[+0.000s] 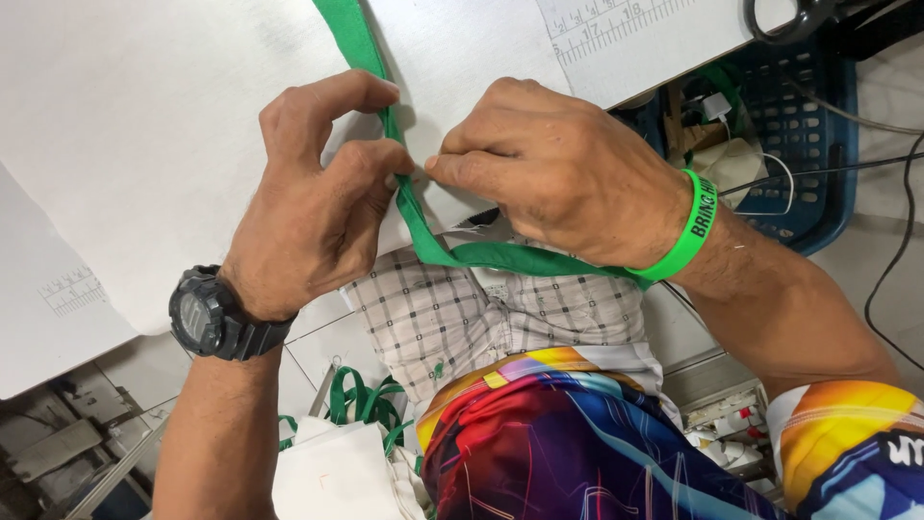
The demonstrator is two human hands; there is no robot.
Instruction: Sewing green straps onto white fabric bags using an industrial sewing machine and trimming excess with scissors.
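A long green fabric strap (pixel 358 39) runs down across a white table (pixel 144 116) and bends off its near edge toward my lap. My left hand (pixel 308 202), with a black watch on the wrist, pinches the strap between thumb and forefinger at the table edge. My right hand (pixel 558 169), with a green wristband, pinches the same strap just to the right of the left one, fingertips almost touching. Below the hands the strap (pixel 500 255) passes under my right wrist.
A blue plastic crate (pixel 818 106) with cables and oddments stands at the right beside the table. A ruler scale is printed on the table top near the far edge (pixel 616 29). White fabric pieces with more green straps (pixel 361 404) lie low at the left of my lap.
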